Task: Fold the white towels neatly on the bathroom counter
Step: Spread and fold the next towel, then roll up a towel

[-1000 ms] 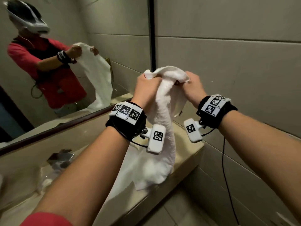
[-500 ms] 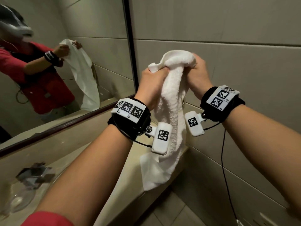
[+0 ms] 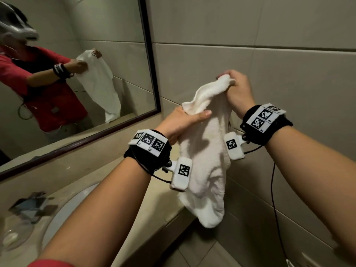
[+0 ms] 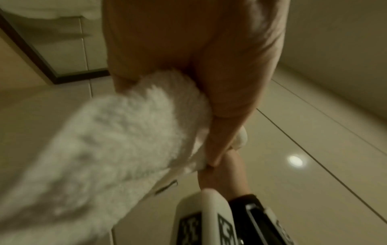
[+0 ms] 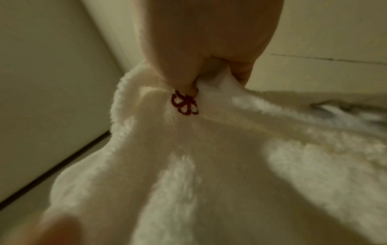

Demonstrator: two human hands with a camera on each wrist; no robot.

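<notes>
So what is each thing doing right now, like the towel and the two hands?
White towel: held up in the air, bunched, unfolded, its lower end hanging past the counter's edge.
Left hand: grips the towel's upper edge.
Right hand: pinches a top corner, higher than the left.
Red embroidered mark: on the towel, right at the right hand's fingers.
Counter: no towel lying flat on it.

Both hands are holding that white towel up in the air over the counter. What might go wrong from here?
The towel is bunched, gripped by the left hand and pinched at its top by the right hand; a fold begun now would likely come out crooked. Its lower end hangs past the counter edge, so a slip might drop it to the floor. The sink lies close by, and the cloth may trail into it.
</notes>
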